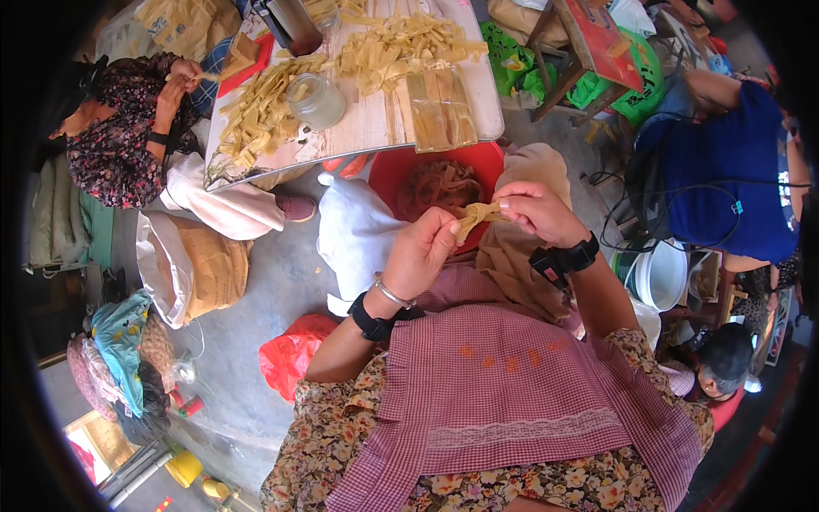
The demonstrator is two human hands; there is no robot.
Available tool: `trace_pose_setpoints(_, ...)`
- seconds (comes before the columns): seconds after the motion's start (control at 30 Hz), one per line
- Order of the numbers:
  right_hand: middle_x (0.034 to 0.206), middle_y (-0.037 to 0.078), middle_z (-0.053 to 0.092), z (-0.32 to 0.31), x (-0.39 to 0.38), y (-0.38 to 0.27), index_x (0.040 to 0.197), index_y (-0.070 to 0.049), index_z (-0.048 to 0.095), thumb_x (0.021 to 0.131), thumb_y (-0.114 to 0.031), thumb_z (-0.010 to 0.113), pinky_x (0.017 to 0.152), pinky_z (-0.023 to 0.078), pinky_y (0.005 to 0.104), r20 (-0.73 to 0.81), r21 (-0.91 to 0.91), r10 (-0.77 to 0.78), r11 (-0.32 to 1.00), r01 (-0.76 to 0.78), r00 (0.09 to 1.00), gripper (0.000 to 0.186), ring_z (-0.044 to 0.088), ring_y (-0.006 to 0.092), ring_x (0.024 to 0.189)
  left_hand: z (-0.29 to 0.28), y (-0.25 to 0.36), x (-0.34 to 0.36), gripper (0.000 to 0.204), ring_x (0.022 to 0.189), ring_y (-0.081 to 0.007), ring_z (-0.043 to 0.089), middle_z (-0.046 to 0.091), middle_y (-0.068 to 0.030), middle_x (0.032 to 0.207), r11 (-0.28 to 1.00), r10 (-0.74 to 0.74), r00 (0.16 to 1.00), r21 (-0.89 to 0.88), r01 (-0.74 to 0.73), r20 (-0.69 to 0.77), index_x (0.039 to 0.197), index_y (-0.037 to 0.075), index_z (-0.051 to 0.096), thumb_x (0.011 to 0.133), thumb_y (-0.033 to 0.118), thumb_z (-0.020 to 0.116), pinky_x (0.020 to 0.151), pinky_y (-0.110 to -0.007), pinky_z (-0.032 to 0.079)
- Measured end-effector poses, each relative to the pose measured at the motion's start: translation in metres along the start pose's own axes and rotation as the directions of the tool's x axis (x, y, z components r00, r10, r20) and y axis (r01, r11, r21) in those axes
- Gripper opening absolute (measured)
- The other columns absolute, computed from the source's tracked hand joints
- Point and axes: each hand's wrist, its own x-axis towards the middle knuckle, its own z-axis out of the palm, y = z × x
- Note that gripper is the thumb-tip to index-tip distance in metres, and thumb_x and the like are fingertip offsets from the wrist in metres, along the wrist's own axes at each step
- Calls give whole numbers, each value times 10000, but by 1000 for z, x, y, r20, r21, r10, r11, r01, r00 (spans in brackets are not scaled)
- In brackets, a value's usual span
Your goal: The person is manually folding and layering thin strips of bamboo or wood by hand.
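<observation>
Left hand and right hand both pinch pale yellow strip at frame centre, apparently folding or knotting it; blurred. Red basin just above holds more strips. Tray table upper centre.

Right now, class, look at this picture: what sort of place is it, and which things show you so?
Probably an informal food-preparation yard or home workshop: a low table heaped with yellow strips, a red basin on a bare concrete floor, and sacks lying about.
</observation>
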Motion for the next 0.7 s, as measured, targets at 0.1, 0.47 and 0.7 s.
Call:
trace_pose_setpoints(0.1,649,-49,448,4,-6,-6,977,-7,583,866,-169,533,408,265,154,36,-17,-56,998,56,998,202,364,2,497,-7,-4,3,245,655,-87,524,549,-33,727,986,-83,995,-143,89,47,824,28,484,933,240,429,611,-215,445)
trace_pose_setpoints(0.47,650,-59,505,9,3,0,945,-31,612,861,-153,556,438,305,168,87,-306,-163,934,182,983,158,393,4,497,-8,2,-5,321,594,-58,530,565,4,660,935,-219,951,-234,268,216,735,36,538,905,302,482,538,-198,440)
trace_pose_setpoints(0.7,691,-36,539,10,-1,-8,940,-18,608,859,-114,557,476,351,173,93,-322,-93,939,118,991,136,441,21,541,-11,-18,8,209,651,-119,578,595,-52,758,826,-254,940,-455,333,227,894,29,502,921,232,459,583,-220,471)
